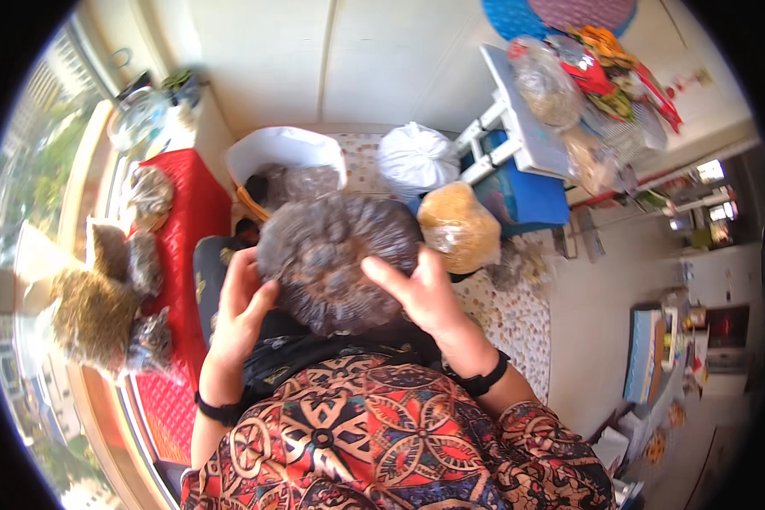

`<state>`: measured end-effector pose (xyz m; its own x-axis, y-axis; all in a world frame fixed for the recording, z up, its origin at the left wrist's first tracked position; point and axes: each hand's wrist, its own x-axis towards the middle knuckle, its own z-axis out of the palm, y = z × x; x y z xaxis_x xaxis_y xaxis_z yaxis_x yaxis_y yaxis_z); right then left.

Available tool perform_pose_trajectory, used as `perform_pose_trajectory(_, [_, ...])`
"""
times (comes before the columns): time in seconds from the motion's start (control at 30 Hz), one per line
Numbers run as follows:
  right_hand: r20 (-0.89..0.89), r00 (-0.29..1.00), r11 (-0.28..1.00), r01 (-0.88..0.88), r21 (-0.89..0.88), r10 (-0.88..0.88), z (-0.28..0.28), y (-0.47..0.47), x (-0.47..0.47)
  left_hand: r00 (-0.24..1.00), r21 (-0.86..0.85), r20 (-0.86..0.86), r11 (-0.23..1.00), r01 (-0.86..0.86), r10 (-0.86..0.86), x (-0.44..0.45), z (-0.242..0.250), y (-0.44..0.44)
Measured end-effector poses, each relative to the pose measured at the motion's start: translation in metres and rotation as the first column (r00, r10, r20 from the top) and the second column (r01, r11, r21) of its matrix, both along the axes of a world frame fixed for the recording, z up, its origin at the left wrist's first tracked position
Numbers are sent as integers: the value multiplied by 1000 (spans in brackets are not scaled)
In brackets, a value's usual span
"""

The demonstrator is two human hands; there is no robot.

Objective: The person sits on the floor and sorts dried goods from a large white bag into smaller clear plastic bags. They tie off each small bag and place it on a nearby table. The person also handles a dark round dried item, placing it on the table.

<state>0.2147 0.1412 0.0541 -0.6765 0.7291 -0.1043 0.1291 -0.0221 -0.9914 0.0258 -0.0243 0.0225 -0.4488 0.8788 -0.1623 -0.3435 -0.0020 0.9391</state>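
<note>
A large dark brown, ridged bracket fungus (331,261) is held above my lap. My left hand (245,299) grips its left edge, thumb near the rim and fingers partly behind it. At the right edge my right hand (417,290) holds it, with the thumb lying over its upper face and the other fingers partly hidden. Just beyond the fungus stands a white-lined tub (287,150) with clear plastic bags (306,182) inside. A clear bag of yellowish material (459,223) sits right of the fungus, close to my right hand.
A red quilted cover (194,223) lies along the window at left, with bags of dried goods (95,319) beside it. A tied white bag (417,159) stands on the pebble-patterned floor (516,319). At right, a white stool (529,140) bearing plastic bags stands over a blue box (535,197).
</note>
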Motion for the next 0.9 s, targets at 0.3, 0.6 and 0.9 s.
perform_pose_trajectory(0.3, [-297, 887, 920, 271, -285, -353, -11, 56, 4, 924, 61, 245, 956, 288, -294, -4, -9, -3])
perform_pose_trajectory(0.6, [-613, 536, 798, 522, -300, -581, 23, 320, 120, 995, -161, -74, 983, -83, 71, -31, -49, -33])
perform_pose_trajectory(0.9, [-375, 402, 543, 706, -454, -835, -50, 449, 141, 742, -174, -661, 940, -294, 109, -62, -87, -16])
